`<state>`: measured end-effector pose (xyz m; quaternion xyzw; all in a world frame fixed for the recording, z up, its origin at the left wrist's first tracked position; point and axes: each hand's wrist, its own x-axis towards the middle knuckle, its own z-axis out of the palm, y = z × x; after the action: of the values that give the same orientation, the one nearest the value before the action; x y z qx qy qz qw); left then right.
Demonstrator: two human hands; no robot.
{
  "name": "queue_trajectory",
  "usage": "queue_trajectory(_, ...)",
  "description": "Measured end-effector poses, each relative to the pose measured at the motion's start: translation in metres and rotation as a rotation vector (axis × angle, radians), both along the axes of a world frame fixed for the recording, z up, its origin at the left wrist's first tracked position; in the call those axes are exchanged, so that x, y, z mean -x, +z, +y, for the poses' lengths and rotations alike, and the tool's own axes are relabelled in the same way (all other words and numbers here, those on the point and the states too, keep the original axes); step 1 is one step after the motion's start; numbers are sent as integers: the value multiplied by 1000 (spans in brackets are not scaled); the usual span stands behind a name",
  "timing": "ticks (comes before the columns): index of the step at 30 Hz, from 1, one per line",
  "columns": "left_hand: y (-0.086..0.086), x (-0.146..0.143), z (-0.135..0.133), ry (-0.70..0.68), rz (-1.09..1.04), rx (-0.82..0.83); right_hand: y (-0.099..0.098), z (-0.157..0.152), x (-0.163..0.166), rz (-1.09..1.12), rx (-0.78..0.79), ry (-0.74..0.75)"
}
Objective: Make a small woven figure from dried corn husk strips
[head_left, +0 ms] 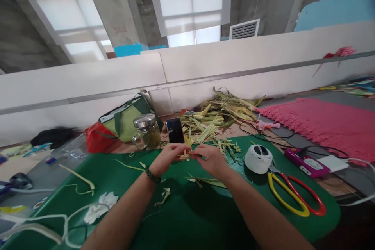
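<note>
My left hand [169, 157], with a green bead bracelet [152, 175] at its wrist, is closed in a pinch over the green mat [187, 211]. Close beside it, my right hand [210, 158] pinches too. Between the fingertips of both hands is a small pale piece of dried husk [184, 156], partly hidden by the fingers. A longer husk strip [209, 182] lies on the mat below my right hand, and a curled scrap [163, 196] lies below my left. Cut green husk bits [227, 147] are heaped just beyond my right hand.
A phone [175, 130] stands behind my hands, with a lidded glass jar [147, 132] to its left and piled corn husks [225, 109] behind. On the right are a white tape roll [258, 159], red-and-yellow scissors [295, 195], a glue gun [268, 124] and cables. White tissue [101, 208] lies left.
</note>
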<state>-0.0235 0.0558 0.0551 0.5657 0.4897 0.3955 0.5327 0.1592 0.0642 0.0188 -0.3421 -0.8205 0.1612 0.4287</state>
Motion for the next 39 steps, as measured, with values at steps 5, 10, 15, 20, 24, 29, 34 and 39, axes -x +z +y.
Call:
queue_trajectory(5, -11, 5, -16, -76, 99, -76, -7, -2, 10, 0, -27, -3)
queue_trajectory(10, -26, 10, -22, -34, -56, 34, -13, 1, 10, 12, -77, 21)
queue_trajectory(15, -29, 10, -29, -82, -142, 161, -11, -5, 15, 1, -228, 89)
queue_trajectory(20, -30, 12, -33, -65, -279, 167, -10, -6, 16, -15, -300, 47)
queue_trajectory(24, -30, 11, -32, -16, -265, 115, -12, -6, 14, 89, -295, 68)
queue_trajectory(29, -30, 11, -29, 64, -288, 85, -12, -7, 7, 281, 84, 139)
queue_trajectory(34, -33, 11, -28, 78, -266, 37, -11, -9, 12, 370, 385, 99)
queue_trajectory(39, -33, 11, -27, 111, -326, -21, -9, -10, 18, 314, 408, 42)
